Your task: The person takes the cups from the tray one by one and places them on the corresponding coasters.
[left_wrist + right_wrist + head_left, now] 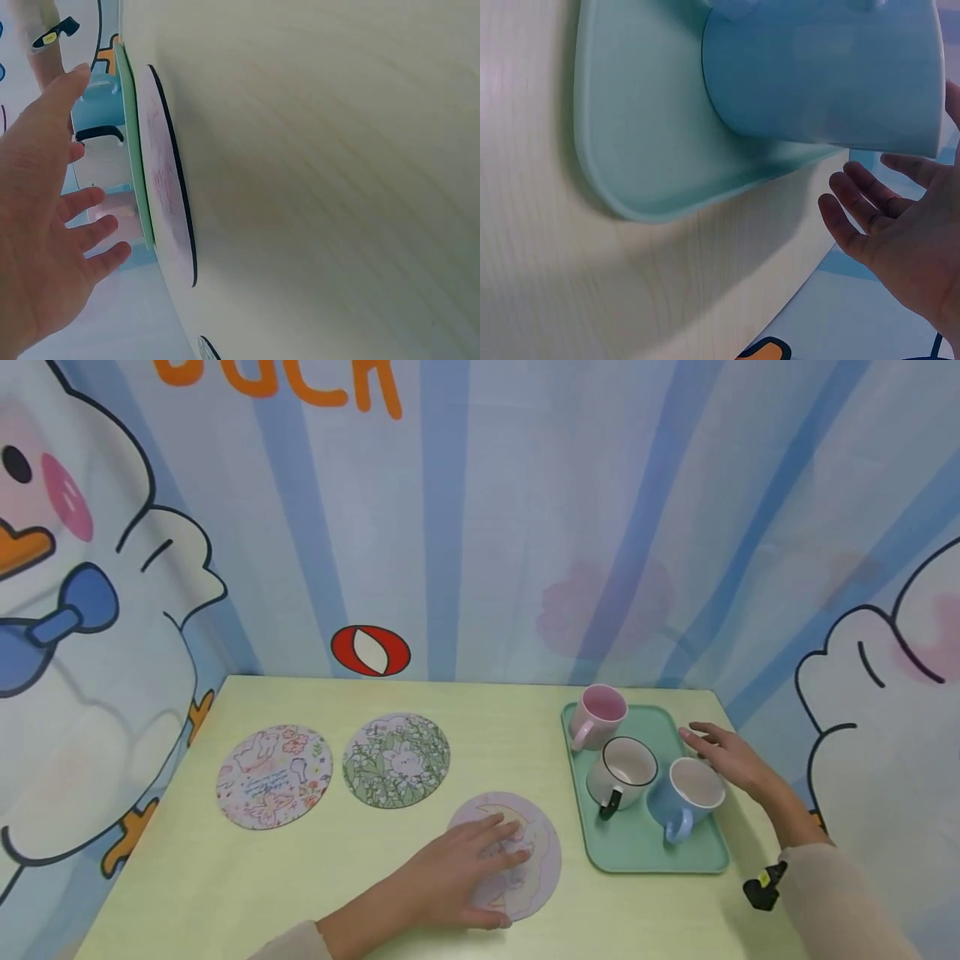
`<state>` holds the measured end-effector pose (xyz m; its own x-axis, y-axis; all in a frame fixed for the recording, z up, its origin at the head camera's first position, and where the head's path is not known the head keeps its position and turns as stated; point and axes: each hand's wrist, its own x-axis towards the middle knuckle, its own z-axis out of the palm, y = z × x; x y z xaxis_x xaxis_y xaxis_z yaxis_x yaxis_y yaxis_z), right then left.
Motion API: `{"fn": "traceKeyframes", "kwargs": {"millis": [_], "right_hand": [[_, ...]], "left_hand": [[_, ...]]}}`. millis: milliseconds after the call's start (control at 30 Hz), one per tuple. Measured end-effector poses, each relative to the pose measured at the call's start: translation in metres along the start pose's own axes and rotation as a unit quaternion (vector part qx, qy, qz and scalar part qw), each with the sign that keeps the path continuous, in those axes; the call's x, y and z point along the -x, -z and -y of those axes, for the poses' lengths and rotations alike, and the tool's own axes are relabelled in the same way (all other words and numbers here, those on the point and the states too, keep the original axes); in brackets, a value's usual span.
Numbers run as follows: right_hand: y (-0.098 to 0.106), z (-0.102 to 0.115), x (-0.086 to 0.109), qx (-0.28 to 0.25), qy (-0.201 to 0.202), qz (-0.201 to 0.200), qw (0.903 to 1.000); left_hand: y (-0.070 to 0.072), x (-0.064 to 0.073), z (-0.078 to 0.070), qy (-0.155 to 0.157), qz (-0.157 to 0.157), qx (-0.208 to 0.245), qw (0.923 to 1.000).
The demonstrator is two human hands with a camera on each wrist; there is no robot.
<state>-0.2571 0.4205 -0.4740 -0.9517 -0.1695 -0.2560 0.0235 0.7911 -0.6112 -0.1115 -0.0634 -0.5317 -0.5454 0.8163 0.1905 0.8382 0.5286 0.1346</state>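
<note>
My left hand (pixel 459 870) is held over a round lilac coaster (pixel 546 853) with its fingers spread. The left wrist view has a gap between this hand (pixel 34 202) and the coaster (pixel 166 180), so it grips nothing. Beside the blue mug (pixel 670 810), at the right edge of the green tray (pixel 637 853), is my right hand (pixel 731 762). In the right wrist view its loosely bent fingers (pixel 847 225) are near the mug's rim; whether the thumb touches the mug cannot be seen. A white mug (pixel 600 783) with a black handle and a pink mug (pixel 602 732) share the tray.
Two more round coasters lie left on the pale wooden table (pixel 360 860): one with pink flower drawings (pixel 273 777), one with a green leafy pattern (pixel 396 760). A striped blue curtain (pixel 495 527) with duck drawings hangs behind the table.
</note>
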Motion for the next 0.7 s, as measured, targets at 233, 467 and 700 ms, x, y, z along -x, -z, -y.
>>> {"fn": "traceKeyframes", "kwargs": {"millis": [233, 467, 700], "right_hand": [[0.002, -0.008, -0.004, 0.028, -0.021, 0.01, 0.9993], [-0.001, -0.016, -0.009, -0.004, -0.042, 0.022, 0.9989], [-0.003, -0.028, -0.008, -0.037, -0.063, 0.029, 0.9969]], "left_hand": [[-0.002, -0.003, -0.007, -0.025, 0.007, 0.002, 0.9997], [-0.003, -0.005, -0.012, -0.047, 0.015, -0.014, 0.9987], [-0.004, -0.005, -0.015, -0.049, 0.026, -0.035, 0.9978]]}}
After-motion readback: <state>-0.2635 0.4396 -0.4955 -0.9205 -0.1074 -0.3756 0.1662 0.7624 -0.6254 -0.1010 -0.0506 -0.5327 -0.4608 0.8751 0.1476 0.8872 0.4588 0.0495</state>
